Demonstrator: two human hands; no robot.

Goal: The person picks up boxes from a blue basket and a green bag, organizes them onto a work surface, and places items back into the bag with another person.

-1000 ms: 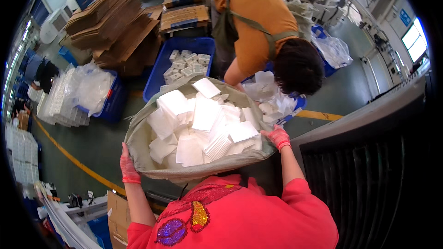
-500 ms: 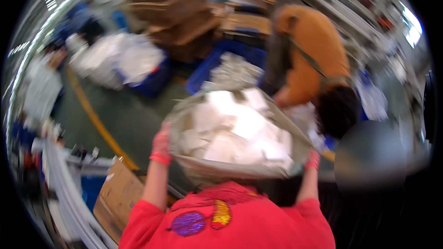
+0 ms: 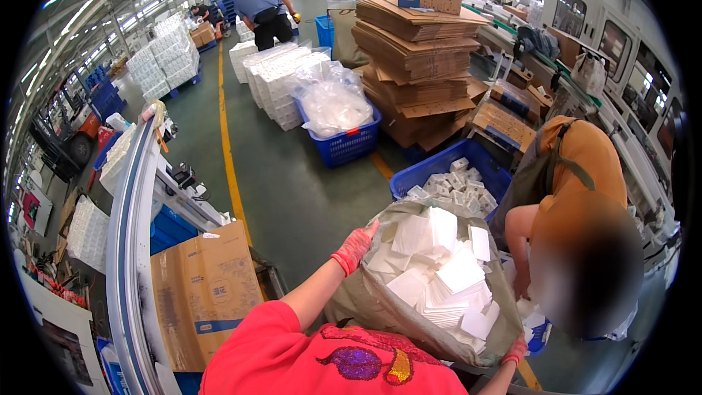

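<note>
A large grey-green woven sack [image 3: 358,294] stands in front of me, its mouth spread wide. Loose stacks of white paper sheets, like napkins [image 3: 457,278], fill it to near the rim. My left hand [image 3: 355,249], in a reddish glove, is closed on the sack's left rim. At the near right corner of the mouth, my right hand [image 3: 516,350], gloved alike, grips the rim. Just beyond the sack is a blue plastic crate [image 3: 409,181] with many small white packs [image 3: 461,189] in it.
A co-worker in orange [image 3: 585,157] bends close by on the right, one arm down beside the sack. Stacked flat cardboard [image 3: 417,51] and a blue basket of clear plastic bags [image 3: 344,148] stand ahead. A cardboard box [image 3: 205,289] and metal rail [image 3: 131,249] are on my left.
My view has swung left and up, so the sack and the co-worker now appear lower and farther right. Both my hands keep hold of the sack's rim.
</note>
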